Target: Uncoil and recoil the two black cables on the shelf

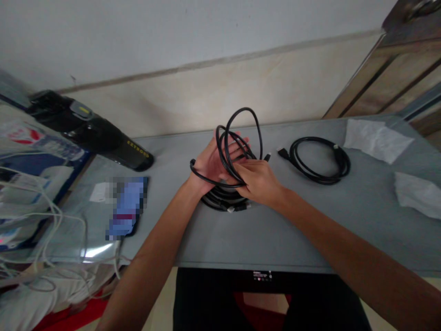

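Note:
My right hand (260, 181) is closed on a black cable (243, 110), whose loops stand up above the desk. My left hand (215, 161) lies palm up beneath those loops with its fingers stretched out. Part of the cable runs across the left wrist. Below both hands rests a coiled bundle of black cable (215, 202), with light-tipped plugs at its front; my hands hide some of it. Off to the right is a separate black coiled cable (319, 178), with one plug pointing left. The plugs are too small to identify surely.
A phone (127, 207) lies on the grey desk (262, 243) at the left. Behind it leans a black cylindrical flask-like object (103, 138). White cords (51, 220) tangle at far left. Crumpled white wrappers (375, 138) lie right, before a wall.

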{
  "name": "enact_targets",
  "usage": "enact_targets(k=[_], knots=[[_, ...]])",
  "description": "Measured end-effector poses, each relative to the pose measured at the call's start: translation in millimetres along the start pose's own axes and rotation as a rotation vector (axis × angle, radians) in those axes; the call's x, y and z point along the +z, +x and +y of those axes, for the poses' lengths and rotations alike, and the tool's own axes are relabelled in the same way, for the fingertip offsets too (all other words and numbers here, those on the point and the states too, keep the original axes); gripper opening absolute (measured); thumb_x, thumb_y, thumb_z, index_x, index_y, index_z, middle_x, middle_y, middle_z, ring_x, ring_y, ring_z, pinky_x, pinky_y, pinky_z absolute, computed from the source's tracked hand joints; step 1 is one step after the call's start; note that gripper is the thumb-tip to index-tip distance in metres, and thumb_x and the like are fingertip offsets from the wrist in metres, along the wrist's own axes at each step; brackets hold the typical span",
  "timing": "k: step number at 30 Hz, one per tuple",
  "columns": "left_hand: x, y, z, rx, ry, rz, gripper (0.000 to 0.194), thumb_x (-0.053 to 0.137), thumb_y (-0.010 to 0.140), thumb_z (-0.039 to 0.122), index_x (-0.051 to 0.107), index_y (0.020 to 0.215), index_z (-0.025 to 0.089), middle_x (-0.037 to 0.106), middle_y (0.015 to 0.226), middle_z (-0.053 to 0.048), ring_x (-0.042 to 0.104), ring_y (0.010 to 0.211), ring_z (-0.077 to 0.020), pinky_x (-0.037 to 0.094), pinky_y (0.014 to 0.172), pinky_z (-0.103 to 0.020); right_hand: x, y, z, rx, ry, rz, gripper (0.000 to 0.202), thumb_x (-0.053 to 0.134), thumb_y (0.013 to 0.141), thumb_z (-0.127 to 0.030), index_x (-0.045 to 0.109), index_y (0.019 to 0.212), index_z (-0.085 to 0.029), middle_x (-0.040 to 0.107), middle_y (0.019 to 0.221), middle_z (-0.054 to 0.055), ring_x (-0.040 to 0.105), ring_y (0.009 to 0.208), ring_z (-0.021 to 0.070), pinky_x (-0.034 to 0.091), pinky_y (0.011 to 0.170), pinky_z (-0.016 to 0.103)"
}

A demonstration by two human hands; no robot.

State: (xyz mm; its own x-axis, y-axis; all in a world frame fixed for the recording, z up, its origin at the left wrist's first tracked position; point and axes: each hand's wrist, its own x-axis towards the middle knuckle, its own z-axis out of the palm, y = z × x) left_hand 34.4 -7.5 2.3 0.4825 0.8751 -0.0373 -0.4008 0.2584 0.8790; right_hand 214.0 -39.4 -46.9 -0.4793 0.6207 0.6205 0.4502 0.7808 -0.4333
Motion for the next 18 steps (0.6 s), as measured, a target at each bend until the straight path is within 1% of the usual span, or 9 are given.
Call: enact_targets(k=[2,4,8,10,14,18], knots=[[-0.4,0.9,-0.5,0.012,0.031,-0.013,0.068,0.076,0.097,0.081,0.078,0.125,0.019,0.080,0.141,-0.020,0.064,0.150,-0.0465,0.059,0.119,-0.057,0.6,0.4,-1.8,0.028,-0.005,-0.019,0.022,0.065,0.112,-0.042,0.080,0.117,-0.026,0.086,0.104,0.008,0.081,0.098,0.0268,0.063,0.092,0.039],[-0.5,0.8,-0.5,0.029,0.050,-0.028,0.067,0.077,0.098,0.080,0.078,0.126,0.019,0.080,0.139,-0.020,0.064,0.150,-0.0470,0.060,0.116,-0.058,0.6,1.6,-3.7,0.032,-0.032,-0.037,0.027,0.062,0.114,-0.045,0.081,0.115,-0.026,0.087,0.103,0.008,0.081,0.094,0.0255,0.063,0.089,0.037],[-0.3,-1.5,-1.5,0.037,0.053,-0.058,0.067,0.077,0.098,0.078,0.078,0.134,0.021,0.079,0.144,-0.019,0.064,0.151,-0.0462,0.060,0.117,-0.057,0.7,3.0,-6.6,0.024,-0.080,-0.085,0.037,0.060,0.114,-0.053,0.083,0.109,-0.025,0.081,0.083,0.006,0.075,0.077,0.0234,0.060,0.078,0.035],[-1.4,-2.6,-3.3,0.045,0.075,-0.030,0.068,0.075,0.099,0.080,0.078,0.135,0.022,0.079,0.142,-0.018,0.065,0.149,-0.0467,0.061,0.115,-0.058,1.1,2.7,-7.1,0.018,-0.088,-0.096,0.037,0.063,0.113,-0.055,0.083,0.107,-0.025,0.077,0.078,0.005,0.073,0.074,0.0228,0.057,0.074,0.034],[-6.8,-3.4,-6.9,0.066,0.132,0.069,0.065,0.074,0.100,0.080,0.078,0.134,0.025,0.079,0.138,-0.016,0.068,0.145,-0.0465,0.064,0.110,-0.059,2.3,2.1,-6.2,-0.016,-0.108,-0.082,0.035,0.064,0.113,-0.052,0.083,0.110,-0.023,0.078,0.079,0.006,0.073,0.074,0.0232,0.055,0.072,0.034],[-9.7,-2.8,-5.9,0.078,0.149,0.085,0.063,0.078,0.098,0.076,0.076,0.135,0.025,0.078,0.142,-0.017,0.065,0.149,-0.0479,0.064,0.111,-0.060,1.3,1.5,-5.8,-0.026,-0.121,-0.074,0.033,0.062,0.113,-0.049,0.082,0.115,-0.022,0.080,0.082,0.007,0.073,0.075,0.0243,0.055,0.072,0.035]])
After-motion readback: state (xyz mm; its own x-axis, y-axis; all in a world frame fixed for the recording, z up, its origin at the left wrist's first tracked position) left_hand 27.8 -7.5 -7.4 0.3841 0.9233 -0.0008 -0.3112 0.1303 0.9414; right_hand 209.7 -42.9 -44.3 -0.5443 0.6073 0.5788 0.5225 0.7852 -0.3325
